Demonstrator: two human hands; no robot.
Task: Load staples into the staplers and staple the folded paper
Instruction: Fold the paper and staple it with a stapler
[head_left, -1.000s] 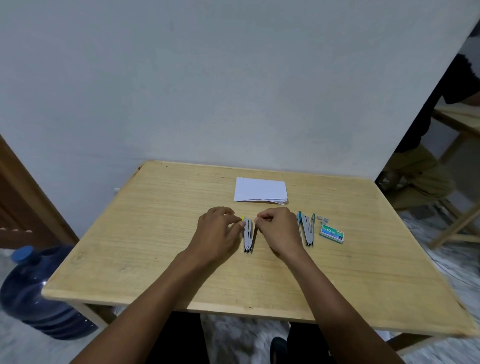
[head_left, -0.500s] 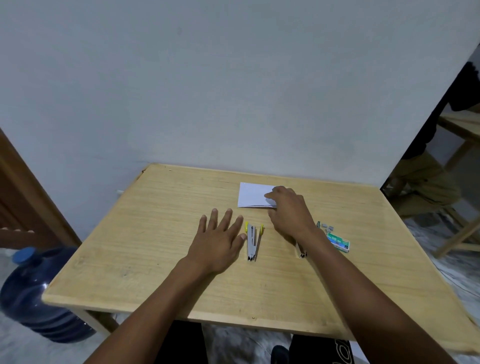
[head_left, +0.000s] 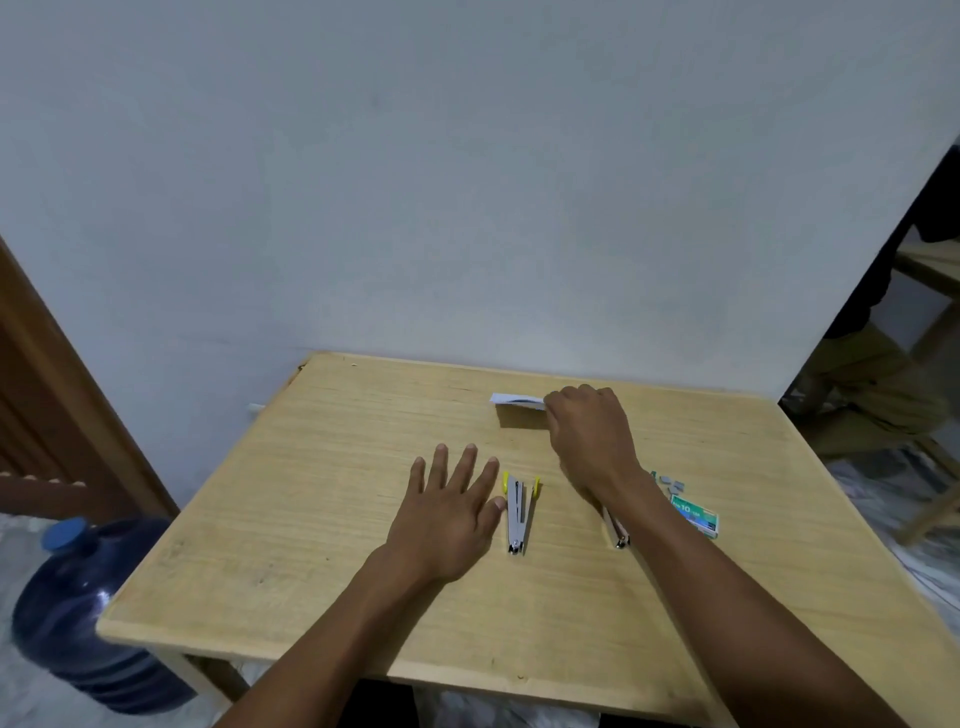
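Observation:
The white folded paper (head_left: 515, 400) is lifted off the table at the far middle, casting a shadow below it. My right hand (head_left: 589, 434) grips its right end. A grey stapler with yellow tips (head_left: 518, 512) lies opened on the wooden table (head_left: 311, 519). My left hand (head_left: 449, 512) rests flat beside it on the left, fingers spread, thumb touching it. A second stapler (head_left: 617, 532) lies mostly hidden under my right forearm. A green staple box (head_left: 695, 515) and loose staple strips (head_left: 671, 484) lie to the right.
A blue water jug (head_left: 78, 613) stands on the floor at the left. A wooden door frame (head_left: 62, 395) is behind it. At the right, a seated person (head_left: 878, 379) and another wooden table's legs (head_left: 935, 499) are near the table's edge.
My hands left the yellow-tipped stapler. My left hand spread flat on the table. My right hand reached to the folded paper, took hold of it and raised it off the table.

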